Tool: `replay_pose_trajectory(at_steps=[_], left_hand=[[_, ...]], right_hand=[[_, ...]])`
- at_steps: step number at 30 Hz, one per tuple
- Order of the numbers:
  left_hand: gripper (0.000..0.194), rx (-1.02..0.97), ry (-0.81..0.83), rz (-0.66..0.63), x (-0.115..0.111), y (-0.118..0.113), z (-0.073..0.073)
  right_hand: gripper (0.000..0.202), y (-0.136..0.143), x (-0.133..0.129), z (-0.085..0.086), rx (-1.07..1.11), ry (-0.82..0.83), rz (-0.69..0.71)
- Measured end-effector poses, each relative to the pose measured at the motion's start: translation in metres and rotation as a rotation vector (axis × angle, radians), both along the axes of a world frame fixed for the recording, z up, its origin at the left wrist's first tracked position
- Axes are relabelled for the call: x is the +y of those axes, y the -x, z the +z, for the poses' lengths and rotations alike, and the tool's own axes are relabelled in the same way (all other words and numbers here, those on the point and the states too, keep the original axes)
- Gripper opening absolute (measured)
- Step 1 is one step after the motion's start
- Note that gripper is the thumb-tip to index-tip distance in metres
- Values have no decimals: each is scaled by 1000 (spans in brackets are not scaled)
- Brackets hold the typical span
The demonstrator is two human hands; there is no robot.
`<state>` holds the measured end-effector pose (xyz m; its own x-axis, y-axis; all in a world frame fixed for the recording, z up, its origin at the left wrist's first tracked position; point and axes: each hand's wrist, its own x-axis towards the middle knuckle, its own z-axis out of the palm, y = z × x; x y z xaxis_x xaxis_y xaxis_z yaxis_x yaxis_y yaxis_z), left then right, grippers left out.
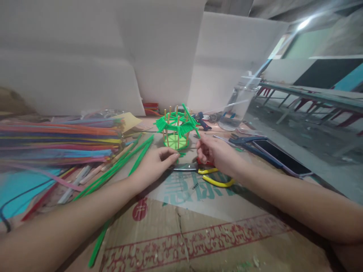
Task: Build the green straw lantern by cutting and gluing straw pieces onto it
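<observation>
Pinching a green strip, the right hand sits right of frame centre. Left hand, below the model: tips together; contents, cannot tell.

Green model with tan posts

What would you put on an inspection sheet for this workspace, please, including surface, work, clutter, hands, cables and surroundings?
Surface: cardboard with red and green print.
Job's things: green structure with upright sticks, beyond the hands; green strips beside the left forearm.
Clutter: multicoloured strips heaped at left; scissors near the right hand; phone at right.
Hands: left hand near a small green piece; right hand near a single green strip's lower end; both grips unclear.
Cables: apparent coiled cord by the glue gun.
Surroundings: white panels behind; clear container; background table and red stools, blurred.
</observation>
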<state>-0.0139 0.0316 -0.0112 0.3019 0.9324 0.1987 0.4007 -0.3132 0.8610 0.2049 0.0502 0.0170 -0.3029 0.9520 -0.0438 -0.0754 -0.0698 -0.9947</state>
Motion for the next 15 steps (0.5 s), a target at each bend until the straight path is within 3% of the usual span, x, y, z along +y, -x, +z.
replay_pose_trajectory(at_steps=[4, 7, 10, 12, 15], left_hand=[[28, -11, 5, 9, 1, -1, -1], [27, -19, 28, 17, 0, -1, 0], [28, -10, 10, 10, -1, 0, 0], [28, -6, -5, 5, 0, 0, 0], [26, -14, -19, 8, 0, 0, -1]], right_hand=[[36, -17, 22, -5, 18, -238, -249], [45, -19, 35, -6, -104, -262, -155], [38, -14, 41, -5, -195, -220, -85], [31, -14, 42, -2, -170, -266, -140], [28, -20, 40, 10, -64, -425, -339]])
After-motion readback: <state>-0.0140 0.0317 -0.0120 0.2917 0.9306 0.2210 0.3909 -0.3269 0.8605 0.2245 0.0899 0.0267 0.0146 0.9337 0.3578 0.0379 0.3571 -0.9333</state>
